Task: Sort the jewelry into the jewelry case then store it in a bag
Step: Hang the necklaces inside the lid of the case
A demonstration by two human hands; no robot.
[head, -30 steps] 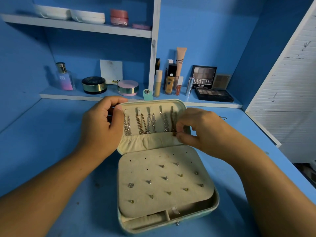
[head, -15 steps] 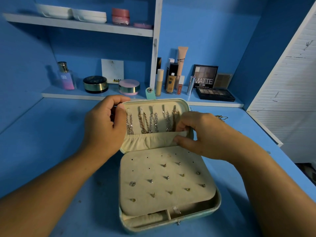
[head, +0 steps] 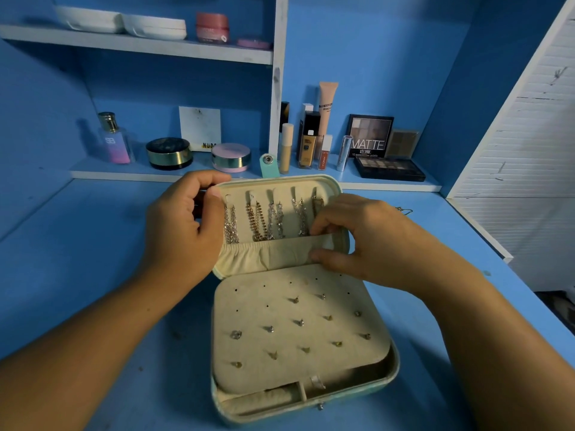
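Jewelry case [head: 394, 367]: L fingers [head: 199, 179] still grip lid [head: 281, 183], R fingers [head: 325, 256] now pinch pocket [head: 267, 253] edge.

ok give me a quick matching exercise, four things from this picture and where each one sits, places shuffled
Things:
1 chains
2 stud earrings
3 perfume bottle
4 pink jar

Places:
a on the top shelf
b stuck in the flat pad
c far left of the lower shelf
d hanging inside the raised lid

Pairs: 1-d, 2-b, 3-c, 4-a
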